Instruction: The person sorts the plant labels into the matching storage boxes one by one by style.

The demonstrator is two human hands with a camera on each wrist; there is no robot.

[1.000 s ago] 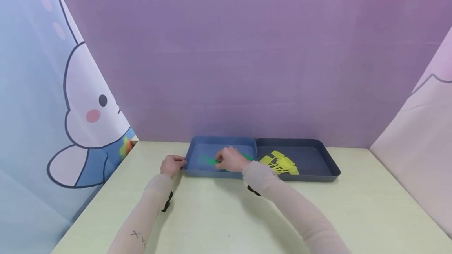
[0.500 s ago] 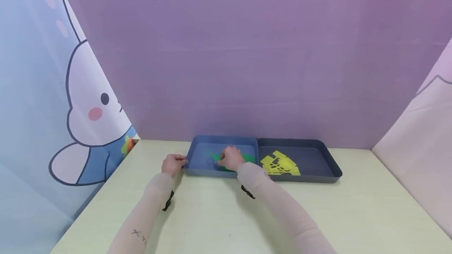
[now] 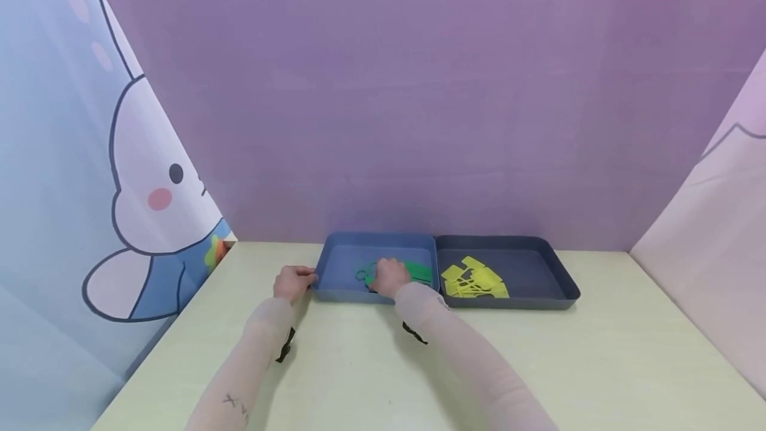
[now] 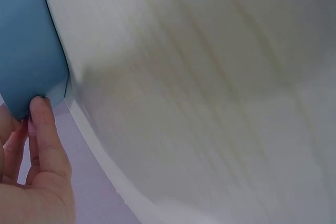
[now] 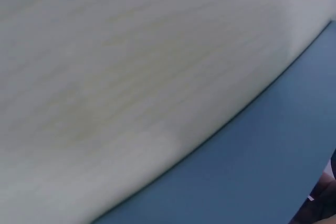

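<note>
A blue tray (image 3: pixel 344 255) lies on the table, with flat green tags (image 3: pixel 421 273) in its right part. My left hand (image 3: pixel 292 282) pinches the tray's left edge; in the left wrist view its thumb and fingers (image 4: pixel 46 140) grip the blue wall. Inside the tray my right hand (image 3: pixel 391 277) is low over the green tags, its fingers curled at a green tag (image 3: pixel 370 280). A thin ring (image 3: pixel 360 275) shows just left of these fingers. The right hand's fingertips are largely hidden; the right wrist view catches only a dark bit of the hand (image 5: pixel 323 198) at its lower right corner.
A dark grey tray (image 3: pixel 532 271) touches the blue tray on its right. Several flat yellow tags (image 3: pixel 475 278) lie fanned in its left part. Behind both trays rises a purple cloth wall (image 3: pixel 419 118), and a printed curtain (image 3: pixel 155 171) hangs at left.
My right hand has moved a little to the right and lower within the blue tray. The green tag at its fingers has shifted rightward with it. The left hand keeps its place on the edge.
</note>
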